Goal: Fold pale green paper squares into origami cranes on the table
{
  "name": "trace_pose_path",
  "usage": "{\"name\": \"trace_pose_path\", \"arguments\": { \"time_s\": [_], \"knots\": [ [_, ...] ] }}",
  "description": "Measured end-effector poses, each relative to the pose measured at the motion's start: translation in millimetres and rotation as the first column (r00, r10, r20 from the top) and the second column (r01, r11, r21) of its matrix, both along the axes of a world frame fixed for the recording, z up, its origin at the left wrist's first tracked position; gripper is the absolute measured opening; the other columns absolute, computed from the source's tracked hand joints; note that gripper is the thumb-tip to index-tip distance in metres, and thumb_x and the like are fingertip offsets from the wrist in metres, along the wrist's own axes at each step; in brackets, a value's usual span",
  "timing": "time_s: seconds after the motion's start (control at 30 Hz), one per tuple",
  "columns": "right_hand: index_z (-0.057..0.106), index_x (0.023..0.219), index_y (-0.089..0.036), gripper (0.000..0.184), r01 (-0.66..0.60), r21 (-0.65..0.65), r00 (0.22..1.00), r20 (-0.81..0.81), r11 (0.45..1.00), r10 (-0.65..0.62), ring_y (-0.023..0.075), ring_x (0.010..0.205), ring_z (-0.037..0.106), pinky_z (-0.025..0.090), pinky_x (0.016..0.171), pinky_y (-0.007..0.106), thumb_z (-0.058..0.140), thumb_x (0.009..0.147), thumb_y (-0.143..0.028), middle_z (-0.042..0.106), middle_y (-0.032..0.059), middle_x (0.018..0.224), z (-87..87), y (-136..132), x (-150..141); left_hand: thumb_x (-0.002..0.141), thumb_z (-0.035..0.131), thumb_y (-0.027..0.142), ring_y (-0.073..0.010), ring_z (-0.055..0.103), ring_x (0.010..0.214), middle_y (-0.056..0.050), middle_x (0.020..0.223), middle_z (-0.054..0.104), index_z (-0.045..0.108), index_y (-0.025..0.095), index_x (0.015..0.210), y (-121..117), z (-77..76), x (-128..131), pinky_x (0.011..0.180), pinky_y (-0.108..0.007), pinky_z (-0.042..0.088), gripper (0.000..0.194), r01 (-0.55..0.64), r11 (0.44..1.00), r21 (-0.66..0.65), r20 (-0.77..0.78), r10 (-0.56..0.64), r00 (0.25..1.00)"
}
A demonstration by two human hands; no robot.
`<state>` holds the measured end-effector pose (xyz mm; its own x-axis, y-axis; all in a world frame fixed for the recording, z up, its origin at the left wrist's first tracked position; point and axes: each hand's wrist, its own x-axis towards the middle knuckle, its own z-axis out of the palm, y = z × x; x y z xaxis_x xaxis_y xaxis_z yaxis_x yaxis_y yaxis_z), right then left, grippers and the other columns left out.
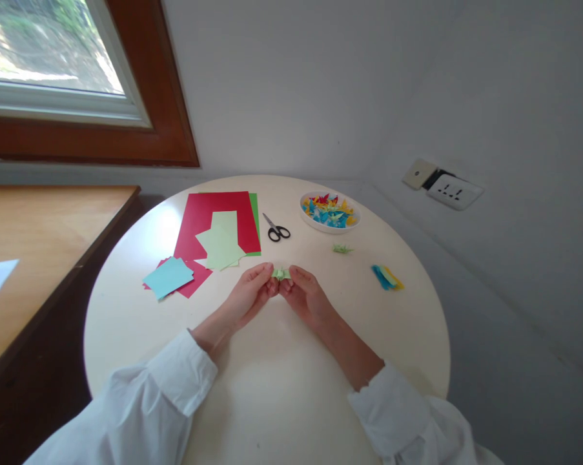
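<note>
Pale-green paper, folded into a small, many-pointed piece [281,274], sits between the two hands over the middle of the round white counter [272,387]. The left hand [250,294] pinches one end and the right hand [310,297] pinches the other, thumbs on top, the hands near each other with the paper bridging them. The fingers curled beneath are partly hidden, so how firmly they press cannot be told.

The likeliest trouble is in this double grip: uneven pulling could tear the thin paper or open its folds, and too hard a pinch could crush its points. If one side slips, the piece could twist out of shape or drop.

Beyond the hands lie scissors with black handles [279,233], blades pointing away; a forearm reaching carelessly across could knock them. Beside them, pale-green paper cuttings [225,239] rest loosely on a large red sheet [189,219], and light-blue paper rectangles [169,276] overlap red scraps [198,274]; a brushing sleeve could scatter these. On the right, a shallow white dish [320,227] brims with colourful folded paper shapes [332,211], and a bump could spill some.
</note>
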<state>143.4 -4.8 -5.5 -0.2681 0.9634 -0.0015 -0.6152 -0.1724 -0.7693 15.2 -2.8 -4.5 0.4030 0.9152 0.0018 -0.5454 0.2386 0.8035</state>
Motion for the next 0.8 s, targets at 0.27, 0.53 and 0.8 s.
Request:
{"name": "trace_pose_path", "arguments": {
  "time_s": [0.27,0.53,0.8],
  "knots": [
    [0.059,0.052,-0.017,0.027,-0.005,0.002,0.999,-0.034,1.0,0.005,0.0092,0.054,0.047,0.039,0.059,0.025,0.075,0.064,-0.035,0.052,-0.0032,0.051,2.5,0.1,0.7,0.082,0.058,0.035,-0.0118,0.052,0.061,0.001,0.052,0.052,0.052,0.015,0.06,0.5,1.2,-0.5,0.069,-0.027,0.04,0.03,-0.007,1.0,-0.017,0.032,0.007,0.999],
    [0.056,0.053,-0.018,0.027,0.039,-0.039,0.999,-0.003,0.998,-0.039,0.0093,0.052,0.045,0.038,0.056,0.025,0.072,0.067,-0.035,0.051,-0.003,0.05,-0.6,2.8,3.7,0.079,0.061,0.035,-0.0093,0.047,0.053,0.002,0.046,0.05,0.053,0.015,0.057,1.4,2.8,0.2,0.064,-0.025,0.04,0.031,-0.043,0.996,-0.078,0.061,0.048,0.997],
    [0.052,0.053,-0.018,0.026,0.13,-0.029,0.99,0.053,0.991,-0.129,0.0085,0.053,0.042,0.035,0.053,0.024,0.071,0.063,-0.034,0.047,-0.0035,0.054,1.7,10.1,12.0,0.078,0.063,0.032,-0.0077,0.043,0.049,0.004,0.048,0.045,0.049,0.015,0.052,2.9,2.2,0.2,0.056,-0.022,0.038,0.034,-0.1,0.988,-0.12,0.098,0.112,0.989]
  ]
}}
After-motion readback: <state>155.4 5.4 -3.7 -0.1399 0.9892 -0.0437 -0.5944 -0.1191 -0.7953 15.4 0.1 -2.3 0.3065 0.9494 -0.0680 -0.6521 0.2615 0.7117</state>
